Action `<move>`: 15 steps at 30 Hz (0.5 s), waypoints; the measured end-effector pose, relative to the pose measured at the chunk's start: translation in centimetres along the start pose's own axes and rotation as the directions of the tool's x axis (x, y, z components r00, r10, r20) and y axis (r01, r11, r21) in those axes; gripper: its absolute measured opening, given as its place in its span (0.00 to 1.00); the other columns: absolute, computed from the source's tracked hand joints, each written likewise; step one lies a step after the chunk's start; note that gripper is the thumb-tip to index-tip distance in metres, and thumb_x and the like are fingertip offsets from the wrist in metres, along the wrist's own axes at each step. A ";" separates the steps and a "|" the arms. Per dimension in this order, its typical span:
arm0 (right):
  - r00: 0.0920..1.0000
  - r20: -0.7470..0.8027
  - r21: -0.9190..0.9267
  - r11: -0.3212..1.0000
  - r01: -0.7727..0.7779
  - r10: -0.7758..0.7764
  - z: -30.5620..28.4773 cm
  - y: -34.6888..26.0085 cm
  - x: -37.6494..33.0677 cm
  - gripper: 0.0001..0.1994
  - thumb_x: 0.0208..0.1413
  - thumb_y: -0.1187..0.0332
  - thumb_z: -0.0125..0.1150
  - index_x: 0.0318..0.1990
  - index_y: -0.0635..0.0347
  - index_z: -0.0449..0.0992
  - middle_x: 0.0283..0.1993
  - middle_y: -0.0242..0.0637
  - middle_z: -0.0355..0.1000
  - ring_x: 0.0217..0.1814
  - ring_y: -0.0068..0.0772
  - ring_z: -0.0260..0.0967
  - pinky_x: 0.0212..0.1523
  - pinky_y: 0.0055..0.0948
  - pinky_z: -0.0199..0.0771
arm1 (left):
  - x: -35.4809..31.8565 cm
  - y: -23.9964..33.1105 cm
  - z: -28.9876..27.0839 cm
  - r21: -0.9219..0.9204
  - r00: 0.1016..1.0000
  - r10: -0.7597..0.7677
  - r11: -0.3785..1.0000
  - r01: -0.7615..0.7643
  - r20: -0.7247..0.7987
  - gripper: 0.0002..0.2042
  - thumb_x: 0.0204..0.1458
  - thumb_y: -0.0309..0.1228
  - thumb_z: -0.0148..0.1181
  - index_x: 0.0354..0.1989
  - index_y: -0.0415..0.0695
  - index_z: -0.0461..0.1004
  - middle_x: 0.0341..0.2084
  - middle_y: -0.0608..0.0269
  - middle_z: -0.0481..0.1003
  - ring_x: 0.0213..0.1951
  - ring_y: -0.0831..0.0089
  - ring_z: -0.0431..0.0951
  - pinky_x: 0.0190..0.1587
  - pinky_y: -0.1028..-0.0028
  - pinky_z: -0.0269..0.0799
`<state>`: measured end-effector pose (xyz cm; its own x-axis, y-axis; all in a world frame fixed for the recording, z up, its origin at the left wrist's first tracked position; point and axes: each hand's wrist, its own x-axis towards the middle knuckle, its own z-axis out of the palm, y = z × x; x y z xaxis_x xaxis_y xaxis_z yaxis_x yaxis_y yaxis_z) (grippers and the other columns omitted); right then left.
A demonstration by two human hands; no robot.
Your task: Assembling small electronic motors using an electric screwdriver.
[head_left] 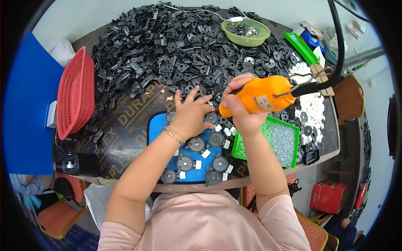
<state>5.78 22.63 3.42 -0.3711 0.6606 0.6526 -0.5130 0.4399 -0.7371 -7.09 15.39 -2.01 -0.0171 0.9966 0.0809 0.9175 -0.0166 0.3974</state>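
My right hand [243,109] is wrapped round an orange corded electric screwdriver [270,93], whose thick black cable leads up at the right. The tool's tip is hidden. My left hand [190,117] reaches over a blue mat [157,129] with its fingers spread, among round black plastic wheel parts. Several of these round black parts [196,144] with white tabs [205,153] lie on the mat in front of me. Another round part [211,118] shows beside my left fingertips; whether they touch it I cannot tell.
A large heap of black plastic parts [163,46] covers the back of the table. At right are a green tray [296,144] of small metal pieces and a pile of white parts [312,108]. A red basket [77,94] stands left, a pale green basket [247,42] at back.
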 end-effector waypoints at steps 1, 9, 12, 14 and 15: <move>0.999 -0.031 0.047 0.998 -0.037 0.039 0.4 0.3 0.0 0.12 0.44 0.82 0.59 0.37 0.66 0.66 0.37 0.40 0.62 0.28 0.26 0.67 0.27 0.21 0.70 | 0.0 0.0 0.0 0.002 1.000 0.000 1.000 0.000 -0.010 0.21 0.32 0.41 0.71 0.39 0.55 0.78 0.57 0.70 0.64 0.65 0.59 0.49 0.61 0.40 0.31; 0.997 -0.013 0.032 0.996 -0.081 0.081 0.8 1.3 0.2 0.11 0.45 0.81 0.60 0.36 0.66 0.68 0.37 0.38 0.63 0.28 0.23 0.67 0.27 0.20 0.70 | 0.2 -0.1 -0.3 0.008 1.000 -0.016 1.000 0.016 0.019 0.20 0.32 0.42 0.71 0.38 0.56 0.78 0.61 0.68 0.58 0.67 0.59 0.43 0.61 0.40 0.30; 0.996 0.062 -0.051 0.997 -0.063 0.066 0.5 1.9 0.1 0.11 0.45 0.79 0.61 0.36 0.65 0.68 0.35 0.38 0.63 0.28 0.23 0.66 0.27 0.20 0.69 | 0.2 0.0 -0.4 0.000 1.000 -0.023 1.000 0.023 0.004 0.20 0.32 0.42 0.71 0.38 0.56 0.78 0.61 0.69 0.58 0.67 0.59 0.43 0.61 0.40 0.30; 0.995 0.042 -0.055 0.994 -0.090 0.093 0.6 1.9 0.2 0.11 0.44 0.77 0.62 0.36 0.65 0.68 0.34 0.38 0.63 0.27 0.24 0.66 0.27 0.20 0.69 | 0.2 -0.1 -0.3 -0.002 1.000 -0.022 1.000 0.022 0.003 0.20 0.32 0.42 0.71 0.38 0.56 0.78 0.61 0.68 0.58 0.67 0.59 0.43 0.61 0.40 0.29; 0.995 0.043 -0.056 0.994 -0.089 0.092 0.7 1.9 0.2 0.11 0.44 0.77 0.62 0.36 0.65 0.68 0.34 0.38 0.63 0.27 0.24 0.66 0.27 0.20 0.69 | 0.2 -0.1 -0.2 -0.002 1.000 -0.021 1.000 0.021 0.002 0.20 0.32 0.42 0.71 0.38 0.56 0.78 0.61 0.68 0.58 0.67 0.59 0.43 0.61 0.40 0.29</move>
<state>4.20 23.13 2.29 -0.4492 0.6718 0.5890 -0.4340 0.4123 -0.8011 -7.31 15.54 -1.84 -0.0353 0.9968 0.0714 0.9160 0.0037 0.4011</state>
